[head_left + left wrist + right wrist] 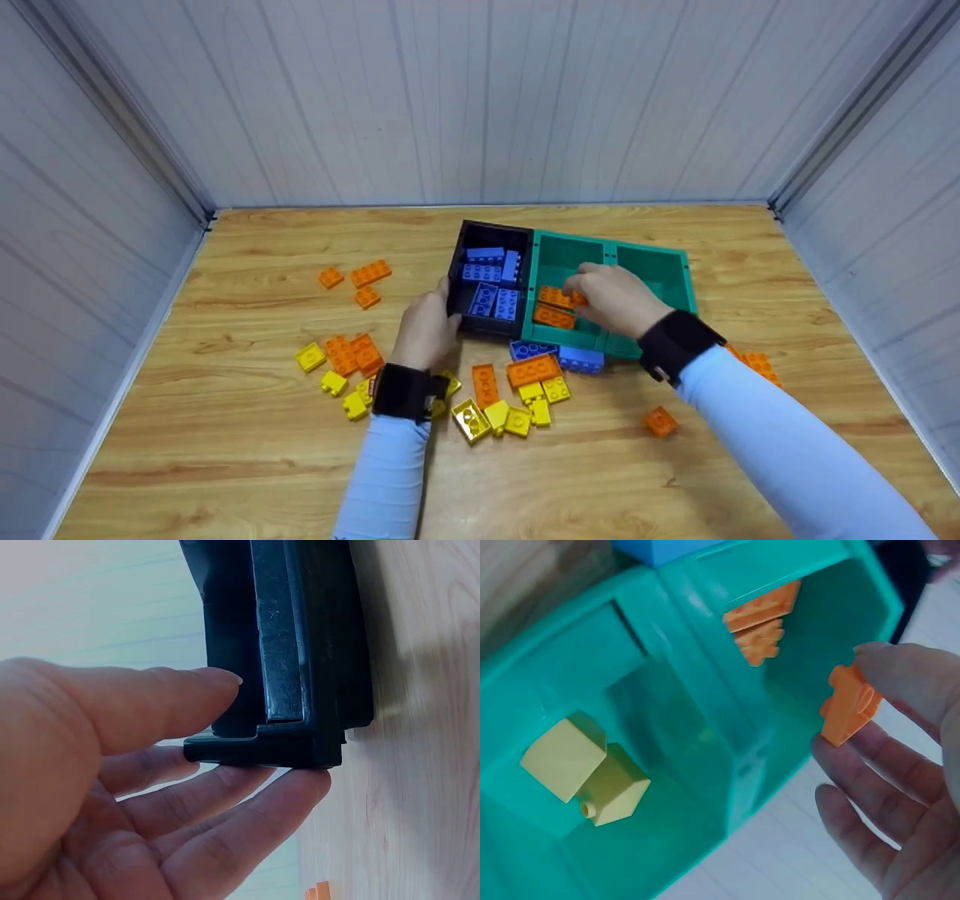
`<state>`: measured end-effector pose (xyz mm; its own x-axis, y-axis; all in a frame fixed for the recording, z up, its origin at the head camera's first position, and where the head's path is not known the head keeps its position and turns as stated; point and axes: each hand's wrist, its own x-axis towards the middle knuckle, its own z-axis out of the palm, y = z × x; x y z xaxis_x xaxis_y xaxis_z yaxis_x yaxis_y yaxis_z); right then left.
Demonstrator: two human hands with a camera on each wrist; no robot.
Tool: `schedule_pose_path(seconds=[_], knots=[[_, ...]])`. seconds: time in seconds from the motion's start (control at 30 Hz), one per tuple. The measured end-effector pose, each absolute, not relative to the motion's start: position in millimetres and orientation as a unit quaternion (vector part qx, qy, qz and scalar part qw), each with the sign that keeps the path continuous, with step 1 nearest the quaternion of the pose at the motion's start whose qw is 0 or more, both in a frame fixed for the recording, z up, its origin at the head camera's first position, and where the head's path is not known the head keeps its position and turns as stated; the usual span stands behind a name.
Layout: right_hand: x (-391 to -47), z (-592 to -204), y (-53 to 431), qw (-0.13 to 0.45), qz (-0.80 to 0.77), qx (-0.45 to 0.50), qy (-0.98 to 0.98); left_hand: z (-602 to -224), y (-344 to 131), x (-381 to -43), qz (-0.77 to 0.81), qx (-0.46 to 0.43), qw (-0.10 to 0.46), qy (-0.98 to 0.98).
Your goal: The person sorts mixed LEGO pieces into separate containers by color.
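My left hand (426, 330) holds the near left corner of a black bin (487, 324), its thumb inside the wall and fingers outside in the left wrist view. Several blue bricks (481, 271) lie in that bin. Over the left compartment of the green bin (649, 250), my right hand (619, 300) pinches a small orange brick (851, 705) between thumb and fingertips. Below it, orange bricks (553, 316) lie in the same compartment. The right wrist view shows two yellow bricks (564, 759) in the green bin's other compartment.
Two blue bricks (581, 360) sit against the green bin's near side. Loose yellow bricks (517, 421) and orange bricks (484, 385) are scattered in front. More orange bricks (371, 272) lie at left, others right, one (661, 421) near my right forearm. Panel walls enclose the table.
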<state>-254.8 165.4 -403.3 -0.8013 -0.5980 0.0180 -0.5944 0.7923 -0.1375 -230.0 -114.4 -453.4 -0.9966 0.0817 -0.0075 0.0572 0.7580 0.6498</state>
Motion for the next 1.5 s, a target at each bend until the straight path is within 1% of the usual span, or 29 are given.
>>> schedule_pose_path(seconds=[0.23,0.4,0.5,0.6,0.8,0.97,1.17,1.33,1.5], knots=[[-278,-418,166,0.044,-0.021,-0.307,0.950,-454,-112,-231,0.342,0.049,0.010,0.938],[-282,-419,167,0.091,-0.019,-0.281,0.955,-454,-113,-230,0.346,0.044,0.011,0.937],[-282,-417,167,0.105,-0.022,-0.276,0.955,-455,-114,-230,0.348,0.039,0.013,0.936],[-283,-413,170,0.100,-0.027,-0.280,0.954,-454,-114,-230,0.350,0.035,0.018,0.936],[-284,-398,187,0.057,-0.060,-0.284,0.955,-453,-114,-230,0.349,0.033,0.020,0.936],[-283,-385,214,0.019,-0.078,-0.259,0.962,-453,-114,-230,0.355,0.034,0.017,0.934],[-280,-379,254,0.005,-0.084,-0.236,0.968,-455,-114,-230,0.336,0.050,-0.001,0.941],[-267,-383,275,0.004,-0.091,-0.223,0.971,-456,-114,-230,0.338,0.047,0.006,0.940],[-238,-393,284,-0.002,-0.115,-0.219,0.969,-456,-115,-232,0.337,0.051,0.007,0.940]])
